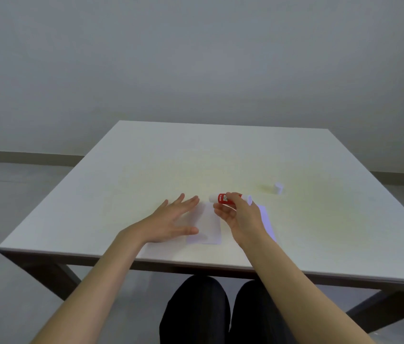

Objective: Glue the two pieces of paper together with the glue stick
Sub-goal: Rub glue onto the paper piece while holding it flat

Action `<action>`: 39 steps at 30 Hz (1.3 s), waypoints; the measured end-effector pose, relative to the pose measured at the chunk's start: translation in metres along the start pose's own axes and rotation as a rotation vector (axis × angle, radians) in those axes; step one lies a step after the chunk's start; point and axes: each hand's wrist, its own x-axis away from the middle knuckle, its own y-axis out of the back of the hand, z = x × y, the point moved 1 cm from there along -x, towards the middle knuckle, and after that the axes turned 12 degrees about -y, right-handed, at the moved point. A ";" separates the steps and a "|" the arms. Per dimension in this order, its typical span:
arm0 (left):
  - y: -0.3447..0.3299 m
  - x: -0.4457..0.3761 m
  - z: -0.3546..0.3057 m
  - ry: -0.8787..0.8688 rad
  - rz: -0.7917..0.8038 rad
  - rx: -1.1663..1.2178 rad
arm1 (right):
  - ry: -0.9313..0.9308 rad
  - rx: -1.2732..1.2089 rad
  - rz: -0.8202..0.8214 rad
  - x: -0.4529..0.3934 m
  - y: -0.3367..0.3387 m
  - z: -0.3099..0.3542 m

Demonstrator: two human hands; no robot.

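Two white pieces of paper lie near the table's front edge. My left hand (173, 219) rests flat, fingers spread, on the left edge of the left paper (207, 225). The right paper (266, 220) is partly hidden under my right hand (242, 216). That hand holds a red and white glue stick (223, 198) sideways just above the papers. A small white cap (278, 187) lies on the table further back to the right, apart from the glue stick.
The white table (146, 170) has dark legs and stands before a grey wall. Its front edge runs close below the papers. My dark-clothed knees (220, 311) show under the table.
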 end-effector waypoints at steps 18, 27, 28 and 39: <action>-0.005 0.001 0.011 -0.003 0.080 -0.140 | 0.632 1.154 -0.127 0.015 -0.010 -0.033; -0.004 0.000 0.010 0.015 0.091 -0.114 | 0.577 1.187 0.025 0.023 -0.001 -0.025; -0.004 0.000 0.009 0.018 0.101 -0.123 | 0.530 1.136 -0.011 0.019 -0.001 -0.019; -0.002 -0.001 0.007 0.034 0.146 -0.141 | 0.427 1.097 0.044 0.010 0.012 0.004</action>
